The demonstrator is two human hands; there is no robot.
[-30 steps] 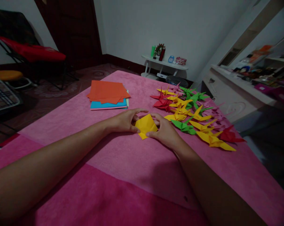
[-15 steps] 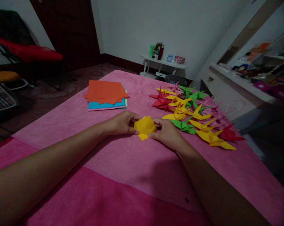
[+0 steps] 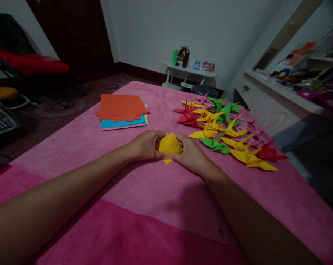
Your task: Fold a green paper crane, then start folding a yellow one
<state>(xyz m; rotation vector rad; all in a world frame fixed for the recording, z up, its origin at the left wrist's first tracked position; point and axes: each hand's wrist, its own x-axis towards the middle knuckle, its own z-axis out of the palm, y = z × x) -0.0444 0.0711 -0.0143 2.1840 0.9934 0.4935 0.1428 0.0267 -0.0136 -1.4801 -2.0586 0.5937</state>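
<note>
A partly folded yellow paper [image 3: 169, 145] bulges up between my two hands on the pink cloth [image 3: 161, 191]. My left hand [image 3: 144, 145] pinches its left side with fingers curled over the top. My right hand [image 3: 192, 154] grips its right side, thumb under the paper's lower edge. Only a small yellow corner pokes out below the hands.
A stack of orange and blue paper sheets [image 3: 121, 112] lies at the far left of the cloth. Several folded paper cranes [image 3: 224, 134] in yellow, green, red and pink are spread to the right. A white side table [image 3: 189, 72] and a dresser [image 3: 276, 105] stand beyond.
The hands have closed in on the yellow paper from both sides. It went from a flat square to a bulging, pressed-together shape.
</note>
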